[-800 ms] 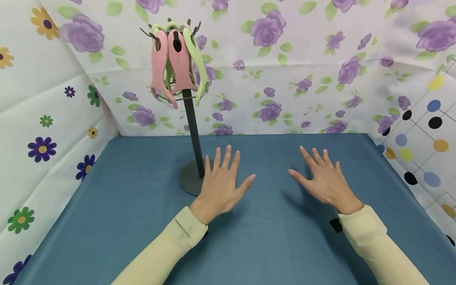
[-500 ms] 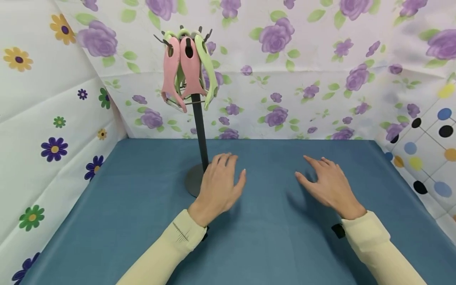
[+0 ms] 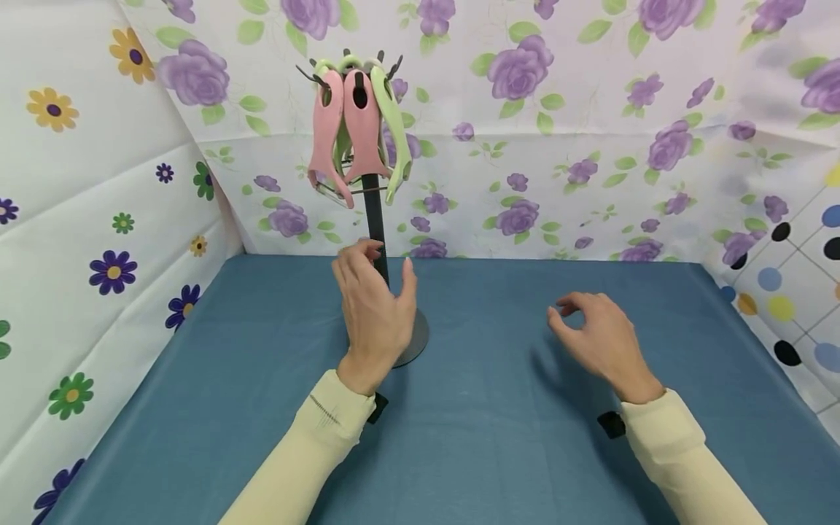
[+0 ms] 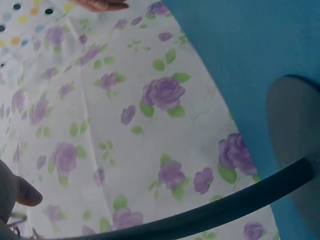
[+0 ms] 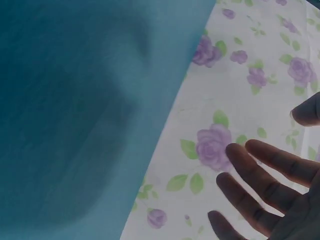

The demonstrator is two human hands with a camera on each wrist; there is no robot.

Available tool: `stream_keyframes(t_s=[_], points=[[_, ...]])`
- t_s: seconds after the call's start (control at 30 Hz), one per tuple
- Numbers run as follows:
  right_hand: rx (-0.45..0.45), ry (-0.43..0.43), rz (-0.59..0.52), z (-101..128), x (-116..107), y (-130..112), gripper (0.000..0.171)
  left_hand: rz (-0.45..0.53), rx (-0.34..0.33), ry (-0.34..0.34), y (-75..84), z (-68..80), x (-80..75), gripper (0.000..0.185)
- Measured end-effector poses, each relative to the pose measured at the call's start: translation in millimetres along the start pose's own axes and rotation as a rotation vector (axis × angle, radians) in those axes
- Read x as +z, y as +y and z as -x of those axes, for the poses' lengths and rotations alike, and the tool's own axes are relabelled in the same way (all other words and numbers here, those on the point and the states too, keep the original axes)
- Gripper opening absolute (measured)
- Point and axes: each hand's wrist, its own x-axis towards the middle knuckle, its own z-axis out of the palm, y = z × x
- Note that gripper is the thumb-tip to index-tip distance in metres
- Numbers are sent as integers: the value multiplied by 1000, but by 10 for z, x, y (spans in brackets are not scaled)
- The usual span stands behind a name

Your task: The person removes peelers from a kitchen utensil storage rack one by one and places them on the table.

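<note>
A person's left hand (image 3: pixel 374 313), fingers loosely bent and thumb pointing up, holds nothing beside the black pole (image 3: pixel 374 211) of a hanging stand; whether the skin touches the pole cannot be told. The right hand (image 3: pixel 604 339), well apart on the other side, hovers over the table (image 3: pixel 472 430) with its fingers curved toward the thumb, a gap left between them, and is likewise without a grip. Its shadow falls on the blue cover below.

Cream sleeves (image 3: pixel 295 452) reach both wrists, each with a small black device (image 3: pixel 612 424) showing at the underside of the cuff. Behind the left hand, partly hidden by it, the stand's round dark base (image 3: pixel 415 341) sits flat on the table.

Above the hand, at the top of the pole, black hooks (image 3: pixel 395 68) fan outward. From them hang what look like Y-shaped peelers, forked ends down: a pink one (image 3: pixel 326 131) on the left, another pink one (image 3: pixel 363 135) at the front center and a pale green one (image 3: pixel 396 138) on the right, with more green showing behind.

A white backdrop (image 3: pixel 472 219) printed with purple roses rises behind the table, flanked by a daisy-patterned sheet (image 3: pixel 65 292) at left and a dotted one (image 3: pixel 810 284) at right.
</note>
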Motion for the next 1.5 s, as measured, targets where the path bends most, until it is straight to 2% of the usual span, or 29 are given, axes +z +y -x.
stream_keyframes(t_s=[0.13,0.23,0.37,0.53,0.83,0.93,1.07,1.23,1.5], points=[[-4,36,-56,-55,-23,-65,31,48,-80,7,-32,-123,-18,51],[-23,70,-96,-109,-35,-106,31,98,-136,-35,-62,-207,-34,59],[-73,127,-163,-189,-23,-157,27,165,-155,-89,-103,-282,-47,59],[-83,137,-241,-239,3,-245,25,185,-151,-117,-129,-323,-56,52],[-55,134,-345,-323,33,-488,27,203,-139,-119,-162,-353,-79,51],[-69,135,-371,-341,25,-579,26,210,-128,-120,-177,-360,-74,44],[-90,160,-407,-398,10,-676,26,214,-93,-105,-195,-387,-75,38],[-75,182,-452,-480,11,-762,26,228,-46,-82,-226,-410,-80,33],[-65,200,-541,-587,11,-912,30,232,-17,-89,-229,-408,-99,26]])
